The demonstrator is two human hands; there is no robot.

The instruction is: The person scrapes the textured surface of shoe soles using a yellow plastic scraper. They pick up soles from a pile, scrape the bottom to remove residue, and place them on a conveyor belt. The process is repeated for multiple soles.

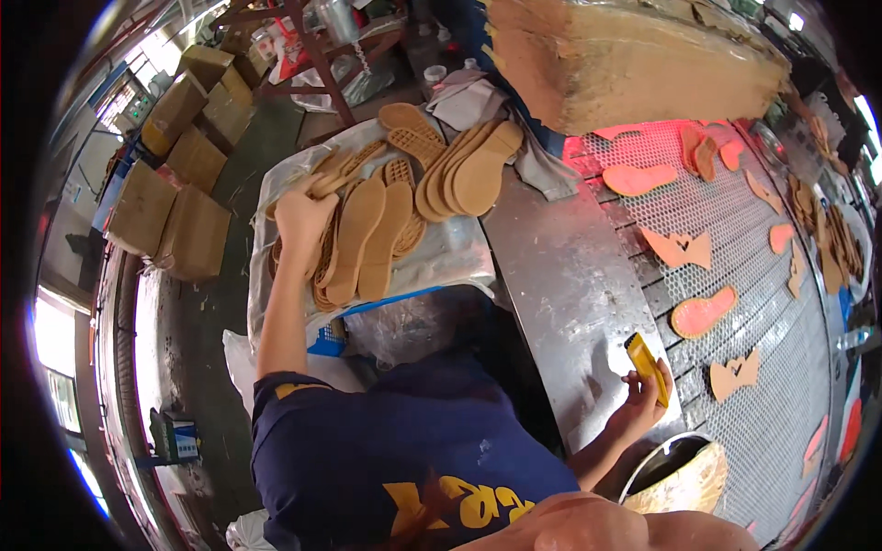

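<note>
My left hand (303,216) is closed around a tan shoe sole (323,185) at the left of a sole pile. Several more tan soles (356,234) lie under and beside it, some smooth side up, others with a ribbed side showing. A fanned stack of smooth soles (473,170) rests to the right on the same plastic-covered surface (459,250). Over the metal plate at the right, my right hand (641,404) grips a flat yellow tool (649,369) with a dark end. The left fingers are partly hidden by the sole.
A mesh conveyor (763,331) at the right carries loose soles and upper-shaped pieces under a red glow. A bare metal plate (579,275) lies between. A bucket (684,473) stands near my right arm. Cardboard boxes (193,230) are stacked left; a grey cloth (469,101) lies behind the soles.
</note>
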